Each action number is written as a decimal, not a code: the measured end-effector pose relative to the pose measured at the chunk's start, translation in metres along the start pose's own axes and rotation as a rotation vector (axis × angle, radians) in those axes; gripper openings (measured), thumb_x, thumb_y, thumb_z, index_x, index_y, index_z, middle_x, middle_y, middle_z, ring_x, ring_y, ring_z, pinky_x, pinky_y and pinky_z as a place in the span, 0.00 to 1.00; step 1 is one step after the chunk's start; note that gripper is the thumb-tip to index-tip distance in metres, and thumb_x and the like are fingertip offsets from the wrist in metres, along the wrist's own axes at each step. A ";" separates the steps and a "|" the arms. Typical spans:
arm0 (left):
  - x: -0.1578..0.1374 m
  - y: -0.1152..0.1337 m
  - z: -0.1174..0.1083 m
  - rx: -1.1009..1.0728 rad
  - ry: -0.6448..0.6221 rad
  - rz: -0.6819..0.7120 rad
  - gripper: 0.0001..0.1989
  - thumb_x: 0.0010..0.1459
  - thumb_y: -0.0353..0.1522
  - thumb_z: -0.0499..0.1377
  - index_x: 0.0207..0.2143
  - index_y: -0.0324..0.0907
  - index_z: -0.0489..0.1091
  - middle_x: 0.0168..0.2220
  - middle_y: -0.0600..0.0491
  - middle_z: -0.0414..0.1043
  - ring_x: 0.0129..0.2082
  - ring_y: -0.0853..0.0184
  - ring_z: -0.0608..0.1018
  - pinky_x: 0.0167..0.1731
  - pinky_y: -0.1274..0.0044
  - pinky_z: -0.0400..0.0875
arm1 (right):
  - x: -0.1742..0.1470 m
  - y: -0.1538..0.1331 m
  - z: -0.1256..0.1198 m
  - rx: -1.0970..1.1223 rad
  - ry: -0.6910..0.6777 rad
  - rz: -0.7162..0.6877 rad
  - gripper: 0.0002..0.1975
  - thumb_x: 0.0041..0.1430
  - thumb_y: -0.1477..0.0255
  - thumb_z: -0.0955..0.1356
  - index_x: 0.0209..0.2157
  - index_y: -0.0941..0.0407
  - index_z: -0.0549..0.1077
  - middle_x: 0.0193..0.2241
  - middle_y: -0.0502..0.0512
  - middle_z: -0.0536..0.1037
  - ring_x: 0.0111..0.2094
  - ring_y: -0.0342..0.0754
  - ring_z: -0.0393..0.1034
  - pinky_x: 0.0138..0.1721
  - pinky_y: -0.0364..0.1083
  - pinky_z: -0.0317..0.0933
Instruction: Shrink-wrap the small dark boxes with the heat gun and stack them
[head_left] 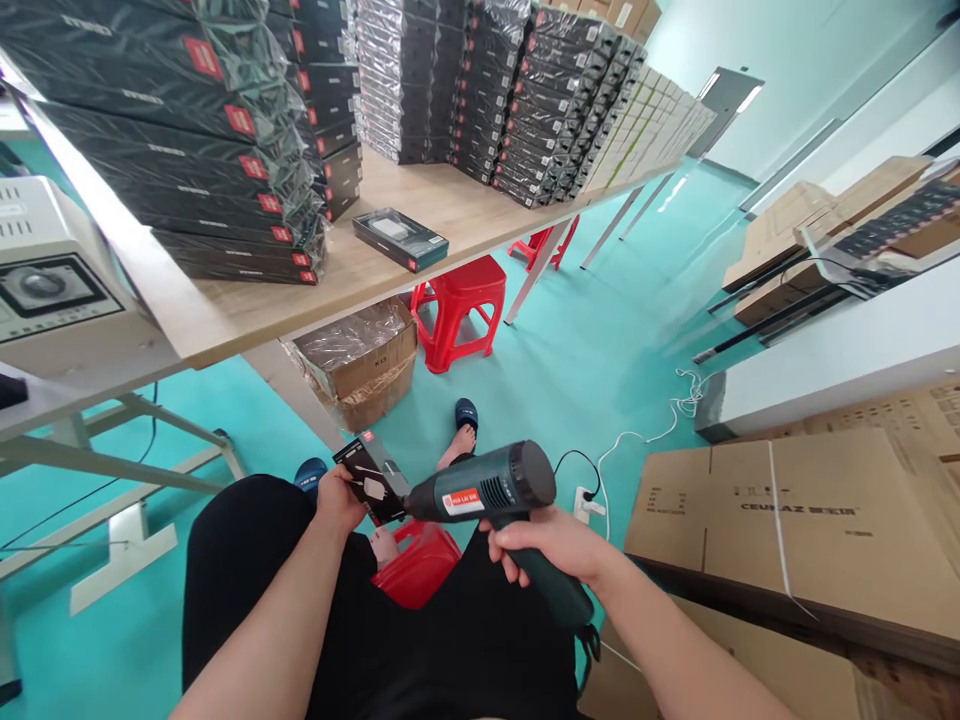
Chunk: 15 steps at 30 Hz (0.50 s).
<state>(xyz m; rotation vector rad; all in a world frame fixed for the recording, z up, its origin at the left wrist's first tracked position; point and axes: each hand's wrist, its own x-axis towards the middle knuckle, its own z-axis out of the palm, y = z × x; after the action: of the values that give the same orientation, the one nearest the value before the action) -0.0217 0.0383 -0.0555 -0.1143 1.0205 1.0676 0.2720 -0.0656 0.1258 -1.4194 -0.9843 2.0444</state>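
My left hand [341,500] grips a small black product box [369,482] by its left side, above my lap. White item pictures and a red corner mark show on the box. In my right hand [551,543] is a dark green heat gun [480,485], my fingers wrapped round its handle. Its nozzle points left and reaches the right side of the box; whether they touch I cannot tell. Another boxed product [401,238] lies flat near the front edge of the wooden table [420,185].
Stacks of film-wrapped black boxes [187,150] stand on the table, with pale boxes [637,130] further along. A red stool [459,310] and an open carton [367,360] are below. Large cartons [780,530] sit at right, near a white cable [637,435]. A beige machine [60,270] is at left.
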 end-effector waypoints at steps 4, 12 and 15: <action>0.002 0.001 0.003 -0.014 0.027 0.023 0.15 0.30 0.27 0.51 0.26 0.39 0.68 0.23 0.47 0.73 0.22 0.56 0.76 0.23 0.64 0.74 | -0.012 0.023 -0.009 0.023 0.094 0.043 0.14 0.51 0.70 0.69 0.39 0.61 0.74 0.27 0.54 0.76 0.22 0.44 0.70 0.23 0.43 0.64; -0.002 0.001 0.010 -0.035 0.009 0.027 0.13 0.31 0.28 0.51 0.25 0.39 0.67 0.23 0.48 0.72 0.21 0.59 0.75 0.23 0.66 0.73 | -0.010 0.036 0.016 0.248 0.156 -0.044 0.15 0.52 0.70 0.68 0.41 0.62 0.74 0.28 0.55 0.76 0.23 0.44 0.70 0.23 0.42 0.64; -0.005 0.001 0.011 -0.032 0.022 0.022 0.13 0.31 0.28 0.51 0.25 0.39 0.67 0.23 0.48 0.72 0.21 0.59 0.75 0.23 0.66 0.73 | -0.011 0.037 0.020 0.273 0.148 -0.044 0.14 0.53 0.70 0.67 0.41 0.62 0.73 0.28 0.55 0.76 0.23 0.44 0.70 0.22 0.42 0.64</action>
<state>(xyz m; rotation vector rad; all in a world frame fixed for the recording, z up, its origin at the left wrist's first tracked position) -0.0165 0.0414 -0.0453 -0.1415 1.0263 1.1050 0.2587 -0.1028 0.1084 -1.3668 -0.6418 1.9245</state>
